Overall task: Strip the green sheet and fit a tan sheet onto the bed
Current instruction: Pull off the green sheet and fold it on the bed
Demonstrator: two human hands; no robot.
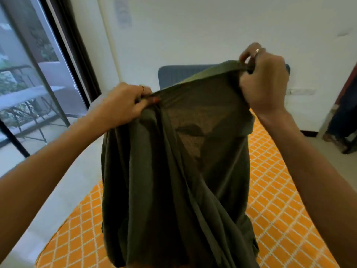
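Both hands, left hand (123, 103) and right hand (262, 82), grip the green sheet (173, 171) tightly; lift it higher so it clears the bed (280, 209) below.

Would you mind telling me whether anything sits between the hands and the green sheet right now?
Nothing visible does. The left hand and right hand both grip the top edge of the green sheet directly, holding it up above the orange patterned mattress.

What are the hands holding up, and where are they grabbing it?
Both the left hand and right hand grip the green sheet along its top edge.
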